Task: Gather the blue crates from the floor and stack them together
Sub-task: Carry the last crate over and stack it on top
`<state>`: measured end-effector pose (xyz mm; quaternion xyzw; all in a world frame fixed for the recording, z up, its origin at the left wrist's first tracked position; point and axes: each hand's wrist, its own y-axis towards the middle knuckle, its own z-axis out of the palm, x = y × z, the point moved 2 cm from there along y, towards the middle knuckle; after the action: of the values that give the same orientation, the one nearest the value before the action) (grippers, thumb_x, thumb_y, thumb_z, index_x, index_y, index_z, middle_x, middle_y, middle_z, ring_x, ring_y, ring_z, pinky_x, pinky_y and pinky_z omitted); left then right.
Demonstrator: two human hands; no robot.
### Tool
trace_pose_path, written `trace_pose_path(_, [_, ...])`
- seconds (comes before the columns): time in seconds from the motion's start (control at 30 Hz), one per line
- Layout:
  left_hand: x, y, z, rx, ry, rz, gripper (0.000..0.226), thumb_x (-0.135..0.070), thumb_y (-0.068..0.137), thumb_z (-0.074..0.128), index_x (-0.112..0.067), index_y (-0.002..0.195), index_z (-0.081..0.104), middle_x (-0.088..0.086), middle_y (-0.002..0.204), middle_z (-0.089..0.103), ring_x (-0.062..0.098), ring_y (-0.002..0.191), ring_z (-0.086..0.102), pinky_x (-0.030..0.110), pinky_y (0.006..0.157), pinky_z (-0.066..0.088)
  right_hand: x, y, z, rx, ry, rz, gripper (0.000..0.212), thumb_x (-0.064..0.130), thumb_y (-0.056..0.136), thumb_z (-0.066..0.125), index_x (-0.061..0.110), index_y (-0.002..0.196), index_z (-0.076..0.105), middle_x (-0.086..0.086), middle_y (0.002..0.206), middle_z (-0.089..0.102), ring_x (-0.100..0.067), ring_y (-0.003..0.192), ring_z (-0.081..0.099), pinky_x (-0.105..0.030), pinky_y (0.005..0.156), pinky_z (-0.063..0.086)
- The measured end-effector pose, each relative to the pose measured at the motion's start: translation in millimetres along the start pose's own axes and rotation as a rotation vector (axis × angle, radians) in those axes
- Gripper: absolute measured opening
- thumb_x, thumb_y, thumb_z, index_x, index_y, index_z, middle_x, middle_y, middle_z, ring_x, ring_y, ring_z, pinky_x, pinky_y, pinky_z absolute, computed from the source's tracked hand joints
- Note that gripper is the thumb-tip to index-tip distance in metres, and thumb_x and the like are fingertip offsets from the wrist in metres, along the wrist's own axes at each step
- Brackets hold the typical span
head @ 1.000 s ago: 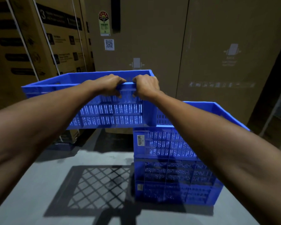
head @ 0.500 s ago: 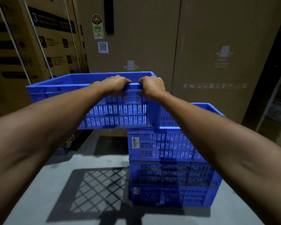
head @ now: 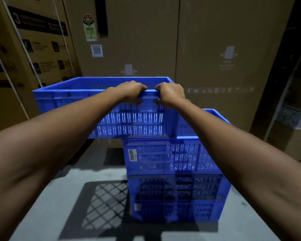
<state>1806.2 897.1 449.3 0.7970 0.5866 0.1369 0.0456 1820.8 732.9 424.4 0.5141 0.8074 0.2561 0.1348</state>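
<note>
floor [head: 63, 202]: grey concrete, matte, carries a lattice shadow of the held crate.
stack [head: 174, 180]: blue crates standing on the floor just right of centre, at least two tiers, slotted walls, white barcode labels on the near face; top crate open.
left hand [head: 130, 92]: closed over the near rim of the held crate, fingers curled inside, thumb down the outer wall.
right hand [head: 170, 94]: closed on the same rim, just beside the left hand, same wrap.
held crate [head: 111, 119]: blue, off the floor, hanging left of the stack; its right end overlaps the stack's top rim, contact there cannot tell. roughly level.
handling: judged light for its size since it is carried by one long rim; rigid moulded plastic, no visible sag. smooth rim, could slip or swing because both hands sit close together near one end.
grip advice: rim is the obvious hold; hands wider apart would likely steady it.
shape/texture: rectangular, shallow, open top, vertical slot grid in walls, thick rolled rim.
step: likely sliding it right to seat on the stack.
cardboard boxes [head: 142, 40]: tall brown cartons behind, matte, printed labels, qr sticker.
</note>
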Motion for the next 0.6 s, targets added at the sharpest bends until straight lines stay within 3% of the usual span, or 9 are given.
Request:
trace_pose_path(0.13, [-19.2,15.2,0.4,0.002,-0.007,0.022,0.047,-0.03,0.074,0.079,-0.023,0.115,0.058,0.002,0.105,0.064,0.023,0.085,0.051,0.037,0.073,0.044,-22.6,-6.6,-3.8,-0.023,-0.011,0.004,0.026,0.046,0.071,0.067,0.028,0.087,0.058,0.005,0.074,0.059,-0.023,0.081,0.061,-0.032,0.069,0.035])
trace_pose_path(0.33, [-57.2,33.5,1.5,-0.009,0.025,0.05,0.034,-0.031,0.075,0.078,-0.023,0.093,0.051,0.005,0.099,0.064,0.028,0.086,0.055,0.038,0.069,0.043,-59.9,-20.7,-7.2,-0.096,0.01,0.03,0.058,0.08,0.079,0.036,0.024,0.069,0.05,0.007,0.056,0.047,-0.02,0.064,0.044,-0.039,0.074,0.031])
trace_pose_path(0.5, [-94.2,51.3,4.2,-0.081,0.024,0.074,0.04,-0.032,0.073,0.078,-0.021,0.102,0.052,0.005,0.106,0.064,0.032,0.098,0.058,0.037,0.067,0.041,-96.6,-31.4,-12.8,-0.169,-0.026,0.077,0.065,0.079,0.084,0.024,0.022,0.059,0.043,0.004,0.053,0.045,-0.022,0.063,0.047,-0.04,0.073,0.029])
trace_pose_path(0.6, [-115.7,59.3,5.4,-0.169,0.013,0.125,0.042,-0.032,0.073,0.077,-0.019,0.104,0.051,0.008,0.104,0.064,0.032,0.097,0.058,0.036,0.065,0.04,-120.8,-37.1,-17.4,-0.183,-0.063,0.105,0.069,0.079,0.084,0.021,0.02,0.06,0.048,0.004,0.054,0.047,-0.023,0.066,0.05,-0.039,0.072,0.029])
